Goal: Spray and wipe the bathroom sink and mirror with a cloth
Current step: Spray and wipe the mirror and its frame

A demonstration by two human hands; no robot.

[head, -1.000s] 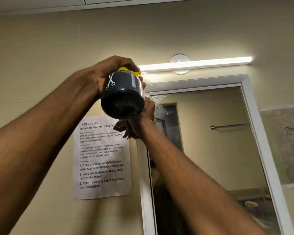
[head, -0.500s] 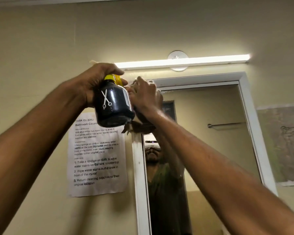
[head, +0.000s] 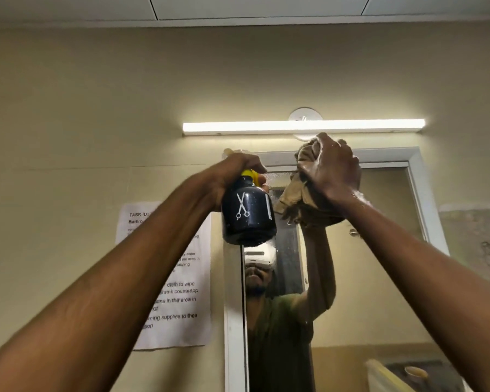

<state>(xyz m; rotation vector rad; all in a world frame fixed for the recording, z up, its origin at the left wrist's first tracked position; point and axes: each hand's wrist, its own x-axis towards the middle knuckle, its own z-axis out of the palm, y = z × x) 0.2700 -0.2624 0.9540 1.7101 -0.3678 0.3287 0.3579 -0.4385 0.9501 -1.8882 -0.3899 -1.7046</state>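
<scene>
Black plastic, the spray bottle (head: 248, 215) is gripped at its yellow neck by the left hand (head: 238, 169), just left of the mirror (head: 374, 278). Beyond it, the right hand (head: 330, 168) presses the bunched brown cloth (head: 297, 198) on the mirror's top edge, having moved right from the corner: wiping is probably progressing across. The sink is out of view.

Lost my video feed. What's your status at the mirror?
Left hand grips spray bottle. Right hand presses cloth on mirror, top edge. Nothing in the way.
</scene>
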